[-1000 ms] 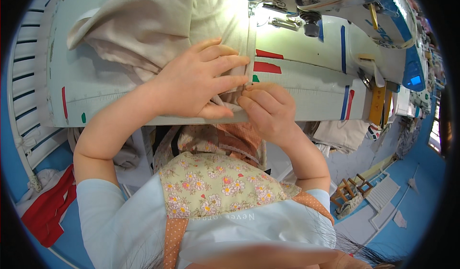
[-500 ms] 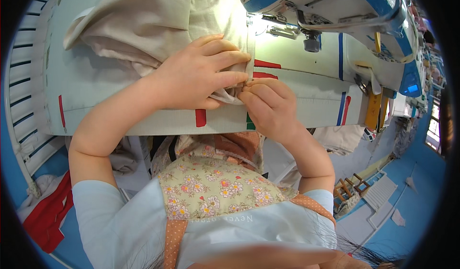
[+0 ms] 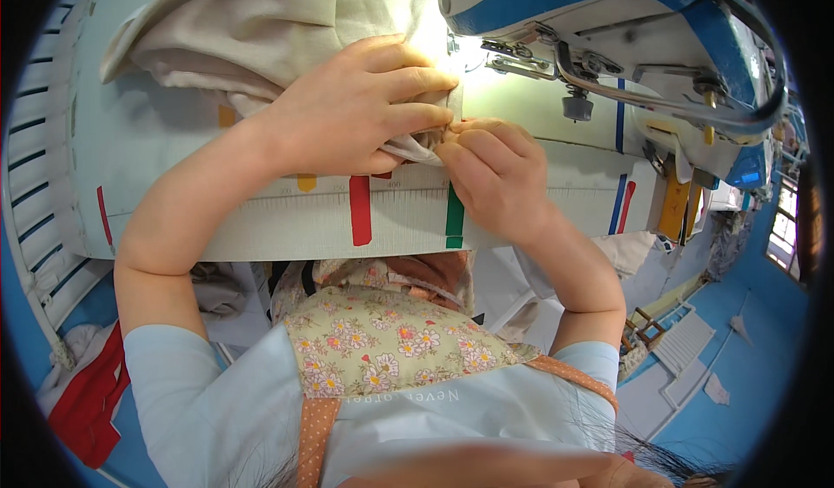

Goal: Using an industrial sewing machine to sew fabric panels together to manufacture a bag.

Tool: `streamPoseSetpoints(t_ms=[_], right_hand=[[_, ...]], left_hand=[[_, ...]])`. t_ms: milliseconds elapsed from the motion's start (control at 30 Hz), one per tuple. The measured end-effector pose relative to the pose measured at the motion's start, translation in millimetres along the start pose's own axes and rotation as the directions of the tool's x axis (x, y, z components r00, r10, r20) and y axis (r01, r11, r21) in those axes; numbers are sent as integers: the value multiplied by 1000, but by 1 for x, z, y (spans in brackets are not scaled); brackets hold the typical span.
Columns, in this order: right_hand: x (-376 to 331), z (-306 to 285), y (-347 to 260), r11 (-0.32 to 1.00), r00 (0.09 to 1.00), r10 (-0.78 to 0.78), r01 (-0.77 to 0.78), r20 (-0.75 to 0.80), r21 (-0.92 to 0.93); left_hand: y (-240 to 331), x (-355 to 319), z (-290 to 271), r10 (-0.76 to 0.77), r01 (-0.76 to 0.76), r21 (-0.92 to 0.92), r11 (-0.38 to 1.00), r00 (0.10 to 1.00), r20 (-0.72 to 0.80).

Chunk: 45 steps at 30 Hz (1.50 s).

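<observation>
A beige cloth [image 3: 287, 32] lies bunched on the sewing table, its right edge running up to the lit needle area of a blue and white sewing machine [image 3: 599, 19]. My left hand [image 3: 356, 106] rests on the cloth, fingers spread and stretched toward that edge. Close beside its fingertips, my right hand [image 3: 495, 171] is closed, pinching the near corner of the cloth between thumb and fingers. The tips of the pinch are partly hidden.
The pale table [image 3: 191, 227] carries red, green, yellow and blue tape marks and a printed scale along its near edge. A white slatted rack [image 3: 39, 184] stands at the left. Red fabric [image 3: 91, 401] lies low on the left; a small wooden rack [image 3: 643, 327] is at lower right.
Both hands and the cloth have moved slightly farther from me, toward the machine. More of the table's near edge and its green tape now shows. My hold on the cloth looks the same.
</observation>
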State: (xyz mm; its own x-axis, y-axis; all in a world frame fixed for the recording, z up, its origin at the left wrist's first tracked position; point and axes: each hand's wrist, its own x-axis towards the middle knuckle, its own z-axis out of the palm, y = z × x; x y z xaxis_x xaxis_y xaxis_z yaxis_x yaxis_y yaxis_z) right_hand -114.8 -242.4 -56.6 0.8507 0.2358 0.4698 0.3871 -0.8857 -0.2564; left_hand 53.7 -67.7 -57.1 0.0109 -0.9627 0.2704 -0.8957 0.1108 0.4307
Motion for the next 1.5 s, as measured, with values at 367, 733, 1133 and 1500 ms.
streamPoseSetpoints(t_ms=[367, 733, 1133, 1500], right_hand=[[11, -3, 14, 999, 995, 47, -49, 88, 16], [10, -2, 16, 999, 997, 28, -29, 77, 17], [13, 3, 16, 998, 998, 62, -62, 12, 9], [16, 4, 17, 987, 987, 151, -147, 54, -71]], left_hand=[[-19, 5, -5, -8, 8, 5, 1000, 1000, -9], [-17, 3, 7, 137, -126, 86, 988, 980, -141], [-15, 4, 3, 89, -81, 68, 994, 989, -119], [-25, 11, 0, 127, -111, 103, 988, 978, -166]])
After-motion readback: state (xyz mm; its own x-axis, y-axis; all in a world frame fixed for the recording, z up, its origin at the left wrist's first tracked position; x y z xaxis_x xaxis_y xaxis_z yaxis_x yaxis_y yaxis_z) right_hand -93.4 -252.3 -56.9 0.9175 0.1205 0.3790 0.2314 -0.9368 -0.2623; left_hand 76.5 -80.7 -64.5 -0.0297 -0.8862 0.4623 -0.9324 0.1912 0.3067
